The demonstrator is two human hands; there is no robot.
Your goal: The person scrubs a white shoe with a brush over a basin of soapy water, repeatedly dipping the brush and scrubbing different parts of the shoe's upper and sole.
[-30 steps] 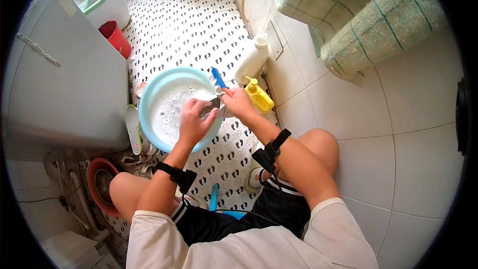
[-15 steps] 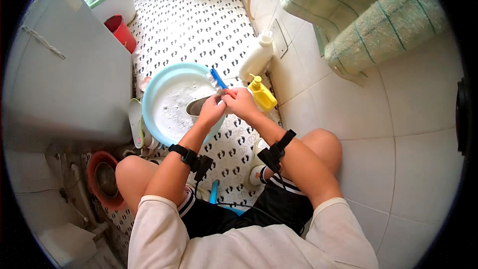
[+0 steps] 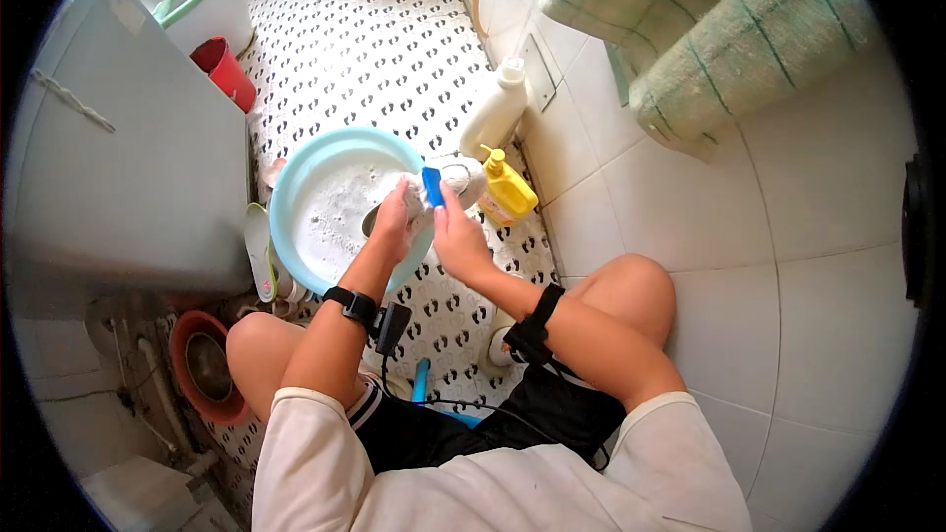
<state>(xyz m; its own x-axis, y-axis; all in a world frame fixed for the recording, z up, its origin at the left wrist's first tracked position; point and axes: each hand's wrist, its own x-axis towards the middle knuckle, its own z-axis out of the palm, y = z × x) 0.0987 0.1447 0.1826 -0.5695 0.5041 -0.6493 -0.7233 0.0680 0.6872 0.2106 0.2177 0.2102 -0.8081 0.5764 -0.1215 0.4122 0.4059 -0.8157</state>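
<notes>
My left hand grips a white shoe by its heel end, above the right side of a light blue basin. The shoe's toe points right, past the rim, and its dark opening shows beside my wrist. White foam covers the water in the basin. In my right hand is a blue scrubbing brush, resting against the upper of the shoe; my fingers hide its handle. Just beyond the toe stand a yellow pump bottle and a large cream jug.
Left of the basin, a pale green-edged shoe or insole leans near a large white appliance. A red bin stands behind it. A brown tub sits by my left knee. A towel hangs at the right wall.
My right hand has turned and drawn back slightly, bringing the brush down onto the shoe. The shoe has swung so its toe now shows to the right. The view has shifted slightly.
</notes>
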